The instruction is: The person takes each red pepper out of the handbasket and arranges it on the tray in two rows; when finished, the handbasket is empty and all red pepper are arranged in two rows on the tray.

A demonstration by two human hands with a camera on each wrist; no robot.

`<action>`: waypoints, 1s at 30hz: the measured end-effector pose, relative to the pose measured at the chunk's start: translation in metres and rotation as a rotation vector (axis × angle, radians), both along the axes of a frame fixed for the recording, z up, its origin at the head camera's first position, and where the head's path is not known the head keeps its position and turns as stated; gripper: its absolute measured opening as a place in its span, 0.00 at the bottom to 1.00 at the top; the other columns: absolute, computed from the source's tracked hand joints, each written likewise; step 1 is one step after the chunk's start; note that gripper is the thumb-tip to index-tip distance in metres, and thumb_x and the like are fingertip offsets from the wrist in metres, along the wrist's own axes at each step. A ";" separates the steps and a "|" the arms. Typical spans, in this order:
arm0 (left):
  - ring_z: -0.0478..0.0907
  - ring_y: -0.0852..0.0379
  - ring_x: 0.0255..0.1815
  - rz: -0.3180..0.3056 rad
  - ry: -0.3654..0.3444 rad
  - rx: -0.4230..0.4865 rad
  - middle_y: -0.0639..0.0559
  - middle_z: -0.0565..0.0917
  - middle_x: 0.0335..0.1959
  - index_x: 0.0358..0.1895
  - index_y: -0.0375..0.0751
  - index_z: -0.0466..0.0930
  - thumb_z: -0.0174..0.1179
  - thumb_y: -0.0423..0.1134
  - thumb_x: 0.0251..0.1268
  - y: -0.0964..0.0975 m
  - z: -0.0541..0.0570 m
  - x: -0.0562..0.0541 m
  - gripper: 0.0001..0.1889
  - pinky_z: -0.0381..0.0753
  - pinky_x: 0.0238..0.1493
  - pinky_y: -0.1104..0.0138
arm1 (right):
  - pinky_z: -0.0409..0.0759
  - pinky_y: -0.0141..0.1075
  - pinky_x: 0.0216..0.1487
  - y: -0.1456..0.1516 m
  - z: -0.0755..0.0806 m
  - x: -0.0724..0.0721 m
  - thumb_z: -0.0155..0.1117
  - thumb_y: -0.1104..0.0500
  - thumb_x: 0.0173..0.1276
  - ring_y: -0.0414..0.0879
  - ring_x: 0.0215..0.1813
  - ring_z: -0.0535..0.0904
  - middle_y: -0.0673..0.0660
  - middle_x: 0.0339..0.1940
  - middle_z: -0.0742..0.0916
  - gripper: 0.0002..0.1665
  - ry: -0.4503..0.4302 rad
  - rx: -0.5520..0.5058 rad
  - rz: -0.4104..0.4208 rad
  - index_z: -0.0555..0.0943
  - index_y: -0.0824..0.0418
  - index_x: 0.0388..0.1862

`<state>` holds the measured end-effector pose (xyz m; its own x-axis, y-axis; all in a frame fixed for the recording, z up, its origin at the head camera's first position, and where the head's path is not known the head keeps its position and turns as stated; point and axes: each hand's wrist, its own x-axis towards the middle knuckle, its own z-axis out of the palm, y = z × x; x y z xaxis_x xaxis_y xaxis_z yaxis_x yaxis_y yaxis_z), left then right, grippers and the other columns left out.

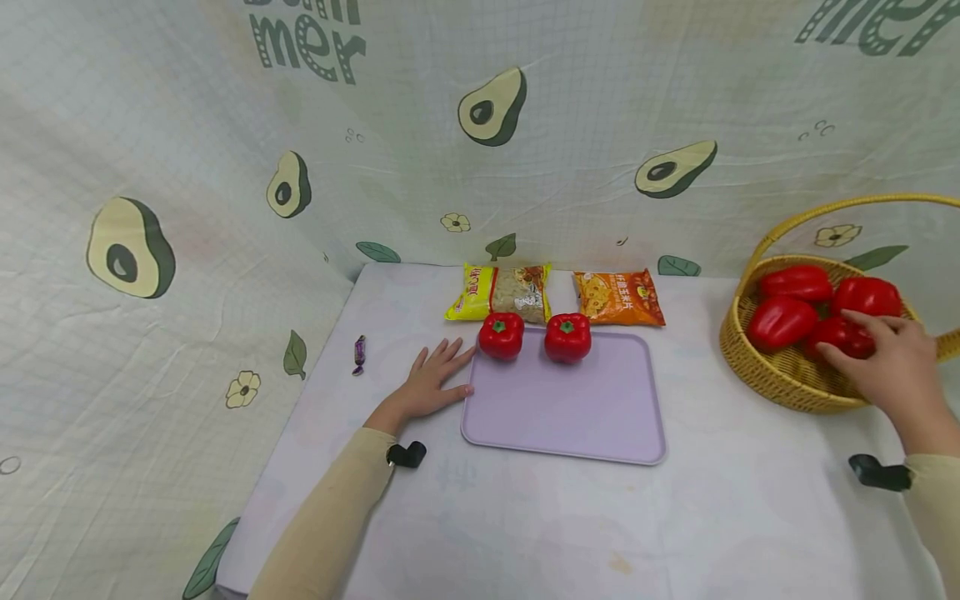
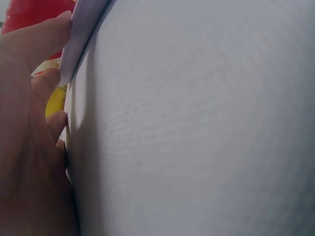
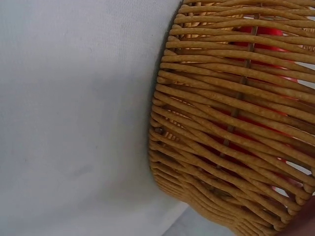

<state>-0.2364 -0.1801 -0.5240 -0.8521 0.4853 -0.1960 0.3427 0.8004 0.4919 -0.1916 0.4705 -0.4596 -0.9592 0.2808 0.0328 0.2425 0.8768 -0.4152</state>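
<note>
My left hand (image 1: 433,383) lies with fingers spread at the left edge of a lilac tray (image 1: 562,408); in the left wrist view its fingertips touch the tray's rim (image 2: 81,37). On the tray's far edge stand two red bell peppers, one at the left corner (image 1: 501,337) and another (image 1: 567,338) beside it. Over at the right, my right hand (image 1: 896,367) reaches into a wicker basket (image 1: 780,383), thumb and fingers around a red bell pepper (image 1: 832,335). Several more red peppers (image 1: 782,323) lie about it. The right wrist view shows mostly the basket's woven side (image 3: 231,108).
Behind the tray lie a yellow snack bag (image 1: 498,293) and an orange snack bag (image 1: 619,298). A small purple wrapped candy (image 1: 359,355) is left of my left hand. The basket's tall handle (image 1: 847,202) arches over its far side. Printed cloth (image 1: 420,125) hangs behind the table.
</note>
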 end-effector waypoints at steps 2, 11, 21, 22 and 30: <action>0.31 0.48 0.85 -0.001 0.005 0.000 0.53 0.44 0.85 0.83 0.63 0.48 0.53 0.65 0.71 0.000 0.000 0.000 0.41 0.24 0.78 0.44 | 0.58 0.78 0.63 0.000 0.000 -0.001 0.61 0.43 0.75 0.82 0.75 0.41 0.88 0.70 0.50 0.50 -0.016 0.015 0.000 0.53 0.70 0.79; 0.30 0.49 0.84 0.000 -0.001 -0.003 0.54 0.44 0.85 0.83 0.64 0.47 0.52 0.67 0.71 -0.001 -0.001 -0.001 0.42 0.24 0.78 0.44 | 0.67 0.78 0.55 -0.002 -0.002 -0.005 0.66 0.46 0.72 0.82 0.73 0.42 0.87 0.68 0.51 0.50 -0.080 0.017 -0.044 0.55 0.74 0.77; 0.31 0.48 0.85 -0.005 0.014 0.014 0.53 0.45 0.85 0.83 0.63 0.49 0.54 0.66 0.71 -0.001 -0.003 -0.001 0.42 0.24 0.78 0.43 | 0.46 0.74 0.71 -0.007 0.000 -0.001 0.67 0.55 0.72 0.82 0.72 0.46 0.86 0.63 0.59 0.43 -0.059 0.102 0.044 0.58 0.75 0.74; 0.31 0.48 0.85 -0.006 0.015 0.013 0.53 0.45 0.85 0.83 0.63 0.49 0.53 0.66 0.71 -0.001 -0.003 -0.001 0.42 0.24 0.78 0.43 | 0.47 0.75 0.71 -0.007 0.001 0.000 0.67 0.55 0.72 0.82 0.72 0.46 0.86 0.62 0.59 0.42 -0.061 0.106 0.046 0.59 0.75 0.73; 0.31 0.49 0.85 -0.002 0.014 0.009 0.53 0.44 0.85 0.83 0.64 0.48 0.53 0.66 0.71 -0.001 -0.004 -0.001 0.41 0.24 0.78 0.44 | 0.66 0.78 0.55 -0.005 0.005 0.005 0.68 0.54 0.72 0.81 0.60 0.56 0.86 0.59 0.62 0.44 -0.064 0.016 0.028 0.57 0.81 0.68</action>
<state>-0.2371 -0.1813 -0.5284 -0.8538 0.4886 -0.1796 0.3510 0.7952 0.4945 -0.1869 0.4658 -0.4544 -0.9669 0.2540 -0.0248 0.2437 0.8899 -0.3856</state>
